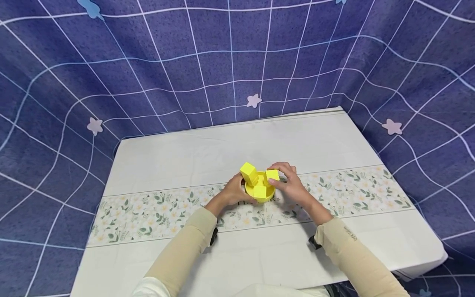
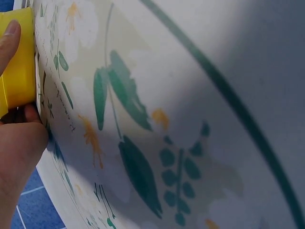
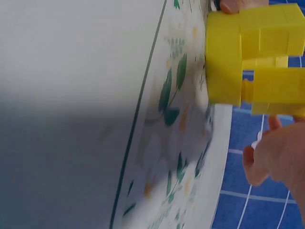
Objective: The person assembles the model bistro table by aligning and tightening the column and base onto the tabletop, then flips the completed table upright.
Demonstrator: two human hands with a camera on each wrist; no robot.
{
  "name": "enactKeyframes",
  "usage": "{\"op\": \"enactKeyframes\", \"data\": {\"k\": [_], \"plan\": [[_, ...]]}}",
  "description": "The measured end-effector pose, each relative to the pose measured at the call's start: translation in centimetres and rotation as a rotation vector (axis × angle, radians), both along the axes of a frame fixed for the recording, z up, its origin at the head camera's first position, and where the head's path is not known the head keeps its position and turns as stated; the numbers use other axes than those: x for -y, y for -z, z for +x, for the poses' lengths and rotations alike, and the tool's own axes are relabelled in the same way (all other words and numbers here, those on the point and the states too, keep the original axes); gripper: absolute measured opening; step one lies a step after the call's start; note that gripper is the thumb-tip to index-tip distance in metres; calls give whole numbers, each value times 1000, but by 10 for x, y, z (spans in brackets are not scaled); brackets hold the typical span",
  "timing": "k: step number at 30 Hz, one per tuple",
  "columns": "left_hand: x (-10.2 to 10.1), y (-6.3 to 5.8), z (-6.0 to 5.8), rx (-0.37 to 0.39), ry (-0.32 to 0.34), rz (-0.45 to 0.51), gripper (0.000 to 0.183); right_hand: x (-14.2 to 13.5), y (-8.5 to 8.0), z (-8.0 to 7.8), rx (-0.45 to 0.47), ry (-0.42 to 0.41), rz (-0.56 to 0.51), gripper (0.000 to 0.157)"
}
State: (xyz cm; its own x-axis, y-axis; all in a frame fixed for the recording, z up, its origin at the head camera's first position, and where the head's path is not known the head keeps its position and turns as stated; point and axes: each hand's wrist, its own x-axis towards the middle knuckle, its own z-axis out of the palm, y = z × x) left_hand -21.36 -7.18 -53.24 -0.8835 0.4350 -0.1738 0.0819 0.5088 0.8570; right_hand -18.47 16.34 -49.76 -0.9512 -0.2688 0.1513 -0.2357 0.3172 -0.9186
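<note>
Near the middle of the table stands a round yellow base (image 1: pixel 272 194) with yellow blocks rising from it. One tall block (image 1: pixel 248 173) leans at its left, and another block (image 1: pixel 260 192) is on the near side. My left hand (image 1: pixel 232 191) holds the base from the left, thumb and fingers around its side; the left wrist view shows that thumb against the yellow wall. At the right, my right hand (image 1: pixel 292 186) pinches a yellow block (image 1: pixel 272 174) between thumb and fingers. In the right wrist view, this block (image 3: pixel 279 90) stands over the base (image 3: pixel 224 59).
A white tablecloth (image 1: pixel 230 152) with a floral band (image 1: pixel 159 214) covers the table. Blue curtains with a grid pattern (image 1: pixel 208 70) hang behind and at both sides. A dark wrist strap piece (image 1: pixel 314 242) shows beneath the right sleeve.
</note>
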Motion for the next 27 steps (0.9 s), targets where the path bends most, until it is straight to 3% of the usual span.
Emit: {"op": "enactKeyframes", "data": {"k": [6, 12, 15, 19, 22, 27], "plan": [[0, 0, 0, -4, 12, 11, 92, 19, 0, 1, -101, 97, 85, 29], [0, 0, 0, -11, 12, 9, 93, 29, -1, -1, -74, 129, 124, 32], [0, 1, -1, -12, 17, 16, 92, 25, -3, -2, -36, 83, 139, 38], [1, 1, -1, -14, 21, 26, 93, 13, -11, -5, 20, -53, 122, 48], [1, 0, -1, -15, 18, 27, 94, 5, -15, -9, 35, -122, 107, 46], [1, 0, -1, -13, 25, 20, 93, 3, -12, -15, 15, -115, 113, 35]]}}
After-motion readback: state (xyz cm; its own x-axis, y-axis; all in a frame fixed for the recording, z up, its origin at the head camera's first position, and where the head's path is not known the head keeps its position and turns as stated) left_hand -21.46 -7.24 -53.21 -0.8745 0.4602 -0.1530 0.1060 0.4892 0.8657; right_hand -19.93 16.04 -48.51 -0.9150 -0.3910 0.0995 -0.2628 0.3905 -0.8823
